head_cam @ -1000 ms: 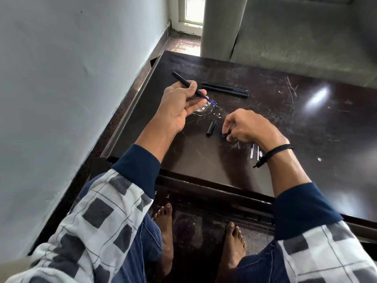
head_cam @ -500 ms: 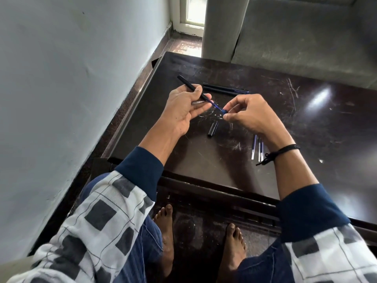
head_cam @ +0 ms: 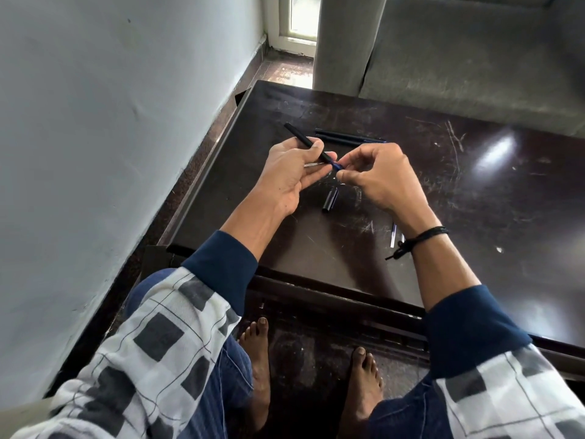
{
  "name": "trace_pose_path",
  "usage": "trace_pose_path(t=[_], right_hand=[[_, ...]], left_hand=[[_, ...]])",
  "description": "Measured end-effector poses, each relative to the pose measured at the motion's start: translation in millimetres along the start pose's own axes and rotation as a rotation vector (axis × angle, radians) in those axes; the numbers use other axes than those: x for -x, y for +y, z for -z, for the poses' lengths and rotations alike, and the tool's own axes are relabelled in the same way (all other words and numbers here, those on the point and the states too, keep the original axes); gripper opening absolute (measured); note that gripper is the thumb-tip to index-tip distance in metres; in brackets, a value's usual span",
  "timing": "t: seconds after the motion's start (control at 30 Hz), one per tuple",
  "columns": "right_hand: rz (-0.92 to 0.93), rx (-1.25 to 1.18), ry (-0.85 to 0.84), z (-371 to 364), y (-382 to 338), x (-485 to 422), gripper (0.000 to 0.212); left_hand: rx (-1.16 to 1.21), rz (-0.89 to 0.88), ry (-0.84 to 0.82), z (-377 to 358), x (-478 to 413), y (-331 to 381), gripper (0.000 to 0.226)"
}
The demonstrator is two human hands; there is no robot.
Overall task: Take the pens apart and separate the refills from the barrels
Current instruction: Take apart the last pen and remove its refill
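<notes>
Black-barrelled, blue-tipped: holds the pen [head_cam: 299,134] in the left grip [head_cam: 291,175] above the counter [head_cam: 474,217], left of centre, now pinches its tip with the right grip [head_cam: 380,179], just raised off the surface, probably starting to pull it apart.

dark scratched glossy table [head_cam: 474,191] | grey sofa [head_cam: 474,58] behind its far edge | pale wall [head_cam: 110,122] on the left | bright window [head_cam: 300,17] in the far corner

Centre frame: left hand [head_cam: 291,172] gripped black barrel [head_cam: 304,141]; right hand [head_cam: 380,179] pinched its blue tip [head_cam: 336,166]. A loose cap [head_cam: 330,201] lay just below.
</notes>
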State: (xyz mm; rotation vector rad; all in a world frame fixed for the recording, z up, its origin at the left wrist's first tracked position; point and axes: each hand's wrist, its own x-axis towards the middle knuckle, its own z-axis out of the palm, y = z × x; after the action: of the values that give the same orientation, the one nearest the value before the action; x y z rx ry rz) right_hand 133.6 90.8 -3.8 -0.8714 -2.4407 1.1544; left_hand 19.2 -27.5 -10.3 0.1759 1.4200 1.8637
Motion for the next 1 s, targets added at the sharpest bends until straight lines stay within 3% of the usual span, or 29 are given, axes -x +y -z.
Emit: trace_pose_path(t=[0.43, 0.8, 0.9, 1.0], right_hand=[[0.029, -0.028, 0.066, -1.4, -4.3, 3.2, 0.016], [-0.015, -0.107, 0.089, -1.2, -7.8, 5.8, 0.003], [-0.018, -0.093, 0.063, 0.6, -6.8, 6.2, 0.019], [-0.02, -0.013, 0.074, 0.2, -5.1, 5.1, 0.018]], left_hand=[[-0.021, 0.006, 0.017, -3.0, 2.7, -3.6, 0.004], [0.017, -0.009, 0.021, -3.6, 2.6, -3.3, 0.004], [0.03, -0.018, 0.033, -1.4, 0.5, -1.8, 0.004], [0.047, -0.02, 0.038, 0.7, -2.1, -1.6, 0.005]])
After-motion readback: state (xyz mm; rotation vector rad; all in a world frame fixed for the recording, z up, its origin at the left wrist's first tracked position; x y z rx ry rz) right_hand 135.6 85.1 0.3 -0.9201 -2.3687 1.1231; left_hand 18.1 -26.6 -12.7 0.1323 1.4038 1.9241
